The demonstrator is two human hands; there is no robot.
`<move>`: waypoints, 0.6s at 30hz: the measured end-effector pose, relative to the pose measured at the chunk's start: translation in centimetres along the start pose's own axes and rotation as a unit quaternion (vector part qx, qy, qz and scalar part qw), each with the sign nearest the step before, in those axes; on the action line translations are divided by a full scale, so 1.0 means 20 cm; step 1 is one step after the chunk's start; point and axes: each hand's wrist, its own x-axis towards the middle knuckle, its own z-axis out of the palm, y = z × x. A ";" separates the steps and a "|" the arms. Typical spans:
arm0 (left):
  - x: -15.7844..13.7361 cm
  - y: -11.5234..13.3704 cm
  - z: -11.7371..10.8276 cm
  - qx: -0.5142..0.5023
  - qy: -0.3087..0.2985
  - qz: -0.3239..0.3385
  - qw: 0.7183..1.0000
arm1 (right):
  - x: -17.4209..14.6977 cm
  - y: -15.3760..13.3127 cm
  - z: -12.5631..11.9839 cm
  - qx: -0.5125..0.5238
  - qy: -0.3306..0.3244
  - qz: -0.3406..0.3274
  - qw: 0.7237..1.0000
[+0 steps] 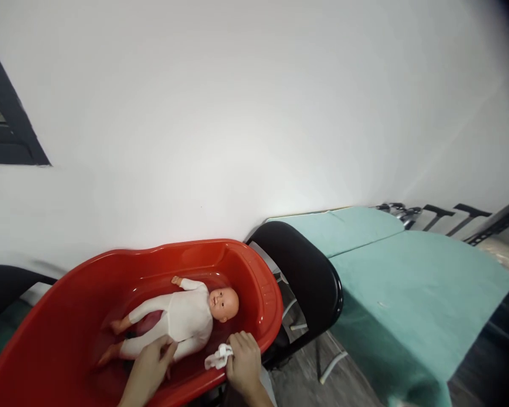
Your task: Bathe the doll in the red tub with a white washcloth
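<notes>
A baby doll [190, 314] with a bald head and a white cloth body lies on its back inside a red plastic baby bathtub [254, 271]. Its head points right and its bare feet point left. My left hand [150, 367] reaches over the tub's near side, thumb and fingers pinched together at the doll's near forearm. Exactly which part they grip is partly hidden. Over the near right rim, my right hand [244, 362] is closed on a small, crumpled white cloth [219, 357], which hangs out to the left of the fingers.
Black folding chairs stand at both ends of the tub, the right chair [299, 271] close against it. Beyond that lies a pale green covered surface [415, 282] with several dark metal supports behind it. A white wall [220, 124] rises behind the tub. A dark-framed window [12, 130] is at upper left.
</notes>
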 end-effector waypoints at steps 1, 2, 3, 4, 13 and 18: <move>-0.08 -0.06 -0.01 -0.008 -0.001 0.009 1.000 | 0.00 0.00 0.01 0.006 0.015 -0.009 1.000; -0.14 -0.11 -0.01 -0.001 -0.002 -0.002 1.000 | -0.01 0.00 0.01 0.012 0.027 -0.017 0.999; -0.20 -0.15 0.00 0.009 -0.005 -0.011 1.000 | -0.01 0.00 0.01 0.015 0.036 -0.024 0.999; -0.24 -0.16 0.00 0.024 0.002 -0.026 0.999 | -0.01 -0.01 0.01 0.018 0.042 -0.030 0.999; -0.32 -0.04 0.00 0.080 0.075 -0.078 0.991 | 0.01 -0.02 0.00 0.023 0.109 -0.063 0.992; -0.33 -0.01 0.00 0.090 0.096 -0.079 0.988 | 0.02 -0.02 0.00 0.024 0.152 -0.073 0.985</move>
